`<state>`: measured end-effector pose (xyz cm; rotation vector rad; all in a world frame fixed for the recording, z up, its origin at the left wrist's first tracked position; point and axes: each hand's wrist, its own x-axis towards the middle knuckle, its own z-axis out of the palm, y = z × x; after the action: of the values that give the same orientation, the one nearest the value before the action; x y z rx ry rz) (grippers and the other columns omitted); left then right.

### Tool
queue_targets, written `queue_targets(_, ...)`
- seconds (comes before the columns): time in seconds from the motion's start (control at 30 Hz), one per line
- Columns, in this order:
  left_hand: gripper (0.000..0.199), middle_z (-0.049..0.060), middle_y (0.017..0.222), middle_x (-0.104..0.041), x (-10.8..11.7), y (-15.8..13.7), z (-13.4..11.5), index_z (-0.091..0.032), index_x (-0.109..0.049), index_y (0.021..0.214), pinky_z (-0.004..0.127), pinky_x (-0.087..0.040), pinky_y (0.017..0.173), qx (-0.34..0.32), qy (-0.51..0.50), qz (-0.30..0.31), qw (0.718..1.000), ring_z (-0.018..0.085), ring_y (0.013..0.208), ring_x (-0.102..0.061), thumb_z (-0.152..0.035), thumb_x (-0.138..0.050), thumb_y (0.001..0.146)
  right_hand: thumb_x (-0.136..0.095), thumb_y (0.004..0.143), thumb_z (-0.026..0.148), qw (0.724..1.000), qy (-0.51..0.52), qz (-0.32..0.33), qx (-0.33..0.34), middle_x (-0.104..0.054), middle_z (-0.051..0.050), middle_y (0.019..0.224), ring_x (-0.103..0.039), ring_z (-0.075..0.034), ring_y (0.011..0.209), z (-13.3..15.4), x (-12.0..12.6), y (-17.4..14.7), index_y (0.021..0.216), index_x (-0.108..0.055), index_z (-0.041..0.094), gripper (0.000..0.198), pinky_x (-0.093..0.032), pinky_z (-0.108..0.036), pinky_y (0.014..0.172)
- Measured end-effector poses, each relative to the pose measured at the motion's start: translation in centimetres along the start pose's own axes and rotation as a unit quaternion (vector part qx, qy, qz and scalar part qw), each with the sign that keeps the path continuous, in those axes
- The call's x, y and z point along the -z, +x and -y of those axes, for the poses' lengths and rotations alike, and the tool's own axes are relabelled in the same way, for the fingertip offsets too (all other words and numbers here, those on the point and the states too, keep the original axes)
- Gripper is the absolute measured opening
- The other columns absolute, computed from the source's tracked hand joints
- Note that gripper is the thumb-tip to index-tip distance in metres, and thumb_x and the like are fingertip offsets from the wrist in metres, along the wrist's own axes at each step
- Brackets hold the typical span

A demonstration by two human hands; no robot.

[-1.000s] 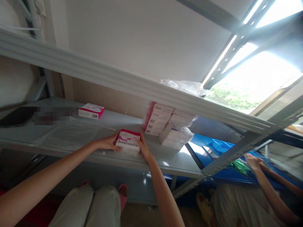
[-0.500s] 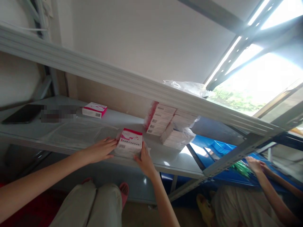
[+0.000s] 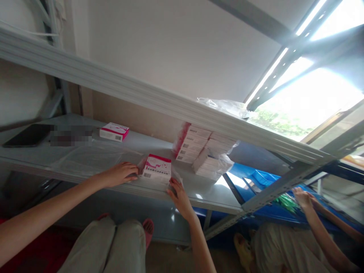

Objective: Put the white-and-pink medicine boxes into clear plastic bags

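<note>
A white-and-pink box (image 3: 157,167) rests on the grey shelf, with clear plastic bag film (image 3: 178,178) bunched at its two sides. At the box's left side, my left hand (image 3: 125,173) is closed on the film's edge, its fingers curled and pressed together. Opposite it, my right hand (image 3: 179,195) pinches the film beside the box's lower right corner. Neither hand appears to grip the box itself. Flat clear plastic bags (image 3: 88,159) lie to the left of my left hand.
Another white-and-pink box (image 3: 114,131) sits farther back. Plastic-wrapped stacks of boxes (image 3: 195,142) stand to the right. A dark tablet-like slab (image 3: 28,135) lies at far left. An upper shelf beam (image 3: 159,100) crosses above. At right, another person's hands (image 3: 303,197) work over a blue surface.
My hands have moved slightly apart, to either side of the box. The plastic film has come away from the box's front, whose printed face and barcode now show more clearly.
</note>
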<state>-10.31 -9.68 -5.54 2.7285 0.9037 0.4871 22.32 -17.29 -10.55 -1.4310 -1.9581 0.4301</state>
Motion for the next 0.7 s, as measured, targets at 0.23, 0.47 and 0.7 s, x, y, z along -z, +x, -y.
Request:
queue_targets(0.23, 0.028, 0.009, 0.109, -0.062, 1.8, 2.9, -1.0, -0.019, -0.063, 0.108, 0.036, -0.043, 0.091, 0.063, 0.026, -0.039, 0.997, 0.026, 0.104, -0.058, -0.039, -0.050, 0.092, -0.058, 0.086, 0.035, 0.990, 0.081, -0.110, 0.025, -0.053, -0.011, 0.136, -0.049, -0.026, 0.127, 3.8, 3.3, 3.0, 0.118, -0.066, 0.023, 0.035, -0.035, -0.046, 0.110)
queue_targets(0.47, 0.042, 0.012, 0.121, -0.047, -0.5, 7.8, -1.9, -0.017, -0.047, 0.120, 0.042, -0.034, 0.107, 0.052, -0.098, -0.224, 0.968, 0.024, 0.121, -0.043, -0.050, -0.040, 0.094, -0.069, 0.077, 0.039, 0.975, 0.205, -0.052, 0.069, -0.036, -0.009, 0.150, -0.033, -0.021, 0.139, 3.7, 0.1, 9.0, 0.140, -0.044, 0.024, 0.069, -0.030, -0.042, 0.113)
queue_targets(0.7, 0.084, 0.019, 0.150, -0.024, -5.6, 8.2, 2.1, -0.018, -0.021, 0.146, 0.048, -0.024, 0.113, 0.106, -0.231, -0.134, 0.958, 0.031, 0.141, -0.022, -0.057, -0.058, 0.081, -0.080, 0.063, 0.034, 0.979, 0.198, 0.036, 0.017, -0.026, -0.011, 0.155, -0.024, -0.022, 0.143, 1.3, -0.1, 9.5, 0.148, -0.029, 0.024, 0.100, -0.025, -0.043, 0.115)
